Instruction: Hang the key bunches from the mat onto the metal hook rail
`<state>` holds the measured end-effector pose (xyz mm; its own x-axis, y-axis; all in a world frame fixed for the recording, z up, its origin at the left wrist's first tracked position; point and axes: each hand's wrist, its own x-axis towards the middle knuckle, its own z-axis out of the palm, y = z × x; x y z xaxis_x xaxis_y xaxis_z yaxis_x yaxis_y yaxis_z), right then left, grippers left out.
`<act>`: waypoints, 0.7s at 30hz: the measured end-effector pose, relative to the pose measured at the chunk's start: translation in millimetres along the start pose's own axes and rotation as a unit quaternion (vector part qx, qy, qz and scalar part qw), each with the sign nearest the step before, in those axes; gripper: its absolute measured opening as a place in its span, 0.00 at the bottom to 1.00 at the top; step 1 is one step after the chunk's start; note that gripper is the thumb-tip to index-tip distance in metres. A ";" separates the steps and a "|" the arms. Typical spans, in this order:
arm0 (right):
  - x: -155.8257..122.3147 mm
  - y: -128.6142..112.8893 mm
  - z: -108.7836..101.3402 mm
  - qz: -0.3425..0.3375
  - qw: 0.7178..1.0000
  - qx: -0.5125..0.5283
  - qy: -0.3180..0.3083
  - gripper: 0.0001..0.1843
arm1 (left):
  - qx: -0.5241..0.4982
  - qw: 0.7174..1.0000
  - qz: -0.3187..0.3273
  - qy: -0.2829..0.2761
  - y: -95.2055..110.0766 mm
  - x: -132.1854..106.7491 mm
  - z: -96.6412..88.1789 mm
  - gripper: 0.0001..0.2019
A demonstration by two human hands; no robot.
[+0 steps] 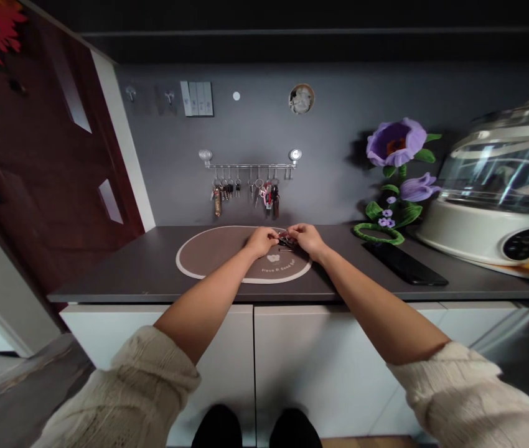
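Both my hands meet over a brown oval mat (208, 252) on the dark counter. My left hand (261, 241) and my right hand (307, 239) are closed, fingertips pinching a small dark object with metal parts (285, 240), probably a key or key fob, held between them just above the mat. Behind them a metal rail (250, 165) on the grey wall carries several hanging keys (264, 194).
A black phone (404, 262) lies on the counter (119, 270) to the right. Beyond it stand a knitted purple flower (396, 177) and a white appliance with a clear lid (498, 199). A dark red door (45, 168) stands at the left. White cabinet fronts (339, 354) run below the counter.
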<state>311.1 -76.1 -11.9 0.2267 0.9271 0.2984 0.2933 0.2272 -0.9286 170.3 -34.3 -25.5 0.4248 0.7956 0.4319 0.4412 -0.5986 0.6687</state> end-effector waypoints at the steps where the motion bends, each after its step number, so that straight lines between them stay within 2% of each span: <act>1: 0.5 0.1 0.5 -0.001 1.000 -0.003 -0.003 0.03 | 0.003 1.000 0.004 0.000 0.6 -0.3 -0.7 0.04; 5: 1.1 -1.3 1.9 0.008 1.000 0.009 -0.009 0.03 | 0.029 0.999 0.019 0.006 1.9 -0.1 -2.2 0.03; 12: -4.7 -9.8 1.6 0.023 1.000 0.016 -0.003 0.02 | 0.090 0.992 0.042 0.074 -0.8 3.5 -1.4 0.05; 17: -6.7 -12.1 2.3 -0.005 0.999 0.020 -0.038 0.05 | 0.135 0.983 0.060 0.109 2.6 1.2 -6.0 0.07; 21: -3.7 -8.1 2.3 -0.037 0.998 0.033 -0.039 0.11 | 0.147 0.978 0.076 0.130 6.8 -0.7 -10.4 0.08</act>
<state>305.8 -80.7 -6.0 0.1336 0.9270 0.3506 0.2449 0.3119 -0.9180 164.8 -37.9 -14.9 0.3047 0.6692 0.6777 0.6126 -0.6826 0.3986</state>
